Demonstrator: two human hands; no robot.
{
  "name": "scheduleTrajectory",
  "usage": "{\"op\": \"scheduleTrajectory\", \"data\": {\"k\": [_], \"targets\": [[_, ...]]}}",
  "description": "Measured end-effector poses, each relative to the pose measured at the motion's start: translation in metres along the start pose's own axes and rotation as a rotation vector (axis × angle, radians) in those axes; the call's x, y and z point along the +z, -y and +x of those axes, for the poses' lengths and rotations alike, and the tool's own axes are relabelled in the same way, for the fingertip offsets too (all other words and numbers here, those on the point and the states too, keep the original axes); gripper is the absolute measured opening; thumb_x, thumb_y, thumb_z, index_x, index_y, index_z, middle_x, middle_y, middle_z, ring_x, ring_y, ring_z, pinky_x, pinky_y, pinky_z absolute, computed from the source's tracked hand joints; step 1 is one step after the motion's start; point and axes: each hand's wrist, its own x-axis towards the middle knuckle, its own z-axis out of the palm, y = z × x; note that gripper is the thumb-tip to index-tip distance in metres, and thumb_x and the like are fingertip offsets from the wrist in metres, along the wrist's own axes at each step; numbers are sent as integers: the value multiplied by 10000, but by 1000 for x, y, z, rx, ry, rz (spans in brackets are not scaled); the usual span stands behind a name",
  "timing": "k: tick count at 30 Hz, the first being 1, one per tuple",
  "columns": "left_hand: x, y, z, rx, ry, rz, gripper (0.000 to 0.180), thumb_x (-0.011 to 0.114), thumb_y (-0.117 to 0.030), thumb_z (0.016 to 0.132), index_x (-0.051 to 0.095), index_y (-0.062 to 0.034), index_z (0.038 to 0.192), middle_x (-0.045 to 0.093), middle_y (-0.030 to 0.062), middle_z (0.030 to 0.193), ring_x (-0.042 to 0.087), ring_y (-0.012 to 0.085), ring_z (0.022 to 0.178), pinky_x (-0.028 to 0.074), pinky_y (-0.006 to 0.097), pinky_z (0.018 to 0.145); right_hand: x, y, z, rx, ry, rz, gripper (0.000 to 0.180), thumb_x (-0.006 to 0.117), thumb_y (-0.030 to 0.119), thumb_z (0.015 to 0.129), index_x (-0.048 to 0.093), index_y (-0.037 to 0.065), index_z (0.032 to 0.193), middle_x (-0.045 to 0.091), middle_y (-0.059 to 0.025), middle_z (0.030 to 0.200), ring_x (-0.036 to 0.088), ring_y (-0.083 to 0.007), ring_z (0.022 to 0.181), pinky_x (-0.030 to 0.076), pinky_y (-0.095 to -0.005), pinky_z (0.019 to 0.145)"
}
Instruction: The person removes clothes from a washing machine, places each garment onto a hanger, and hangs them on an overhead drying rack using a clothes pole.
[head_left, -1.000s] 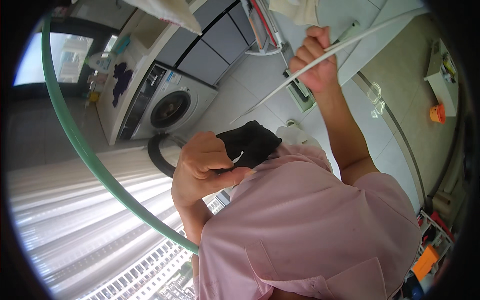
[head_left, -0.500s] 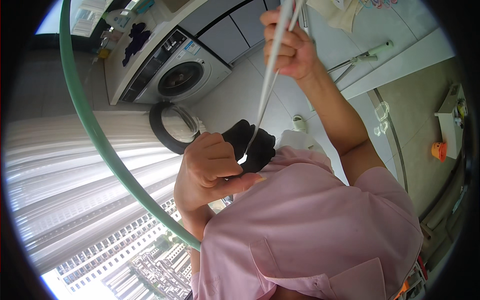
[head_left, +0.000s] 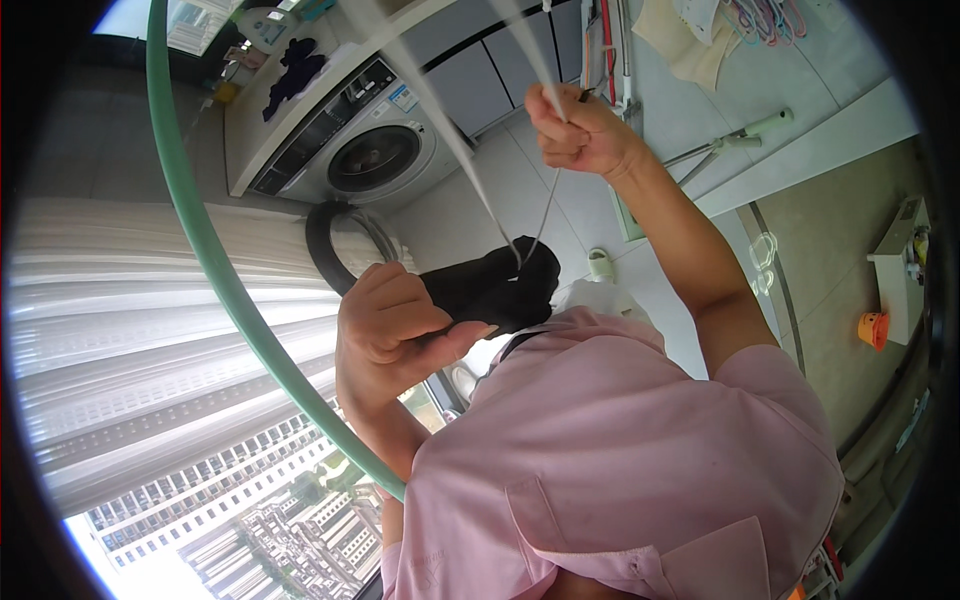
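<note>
With the left hand (head_left: 395, 335) pinching the black garment (head_left: 490, 285) and the right hand (head_left: 580, 130) closed round the thin hanger wire (head_left: 545, 215), keep the fabric taut.

My left hand (head_left: 395, 335) holds the cloth (head_left: 490, 290) below my right hand (head_left: 580, 130); the washing machine (head_left: 350, 140) sits left, perhaps behind.

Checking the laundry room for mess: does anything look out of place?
A dark cloth lies crumpled on the washer, and a mop lies flat on the floor. Otherwise tidy.
</note>
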Motion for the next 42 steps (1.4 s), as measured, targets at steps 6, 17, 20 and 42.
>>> {"op": "scheduleTrajectory", "data": {"k": [6,17,20,42], "targets": [[-9,-7,6,34,14,-18,321,843,-221,471,553,-103,543,411,-8,506,391,177,490,270,317,487,11,10,16,-95,-5,-23,267,405,309,987,517,73,931,268,73,453,172,-38,360,156,-208,343],[4,-2,14,-34,135,-7,288,836,-249,480,608,-99,573,432,-8,519,406,180,501,273,319,499,23,-1,50,7,202,524,266,405,322,991,504,75,983,275,71,462,196,-35,376,155,-202,359],[2,-3,12,-65,118,-14,281,836,-241,479,619,-94,581,436,-3,522,406,186,502,276,322,495,23,-15,43,120,117,221,299,464,311,972,580,37,1007,284,90,495,206,-13,407,178,-176,374],[9,-3,10,-33,78,127,265,838,-193,495,645,-74,633,461,13,531,423,198,511,319,319,495,41,73,20,-233,-166,-625,306,526,315,946,621,25,958,306,82,509,241,-8,425,187,-196,397]]}}
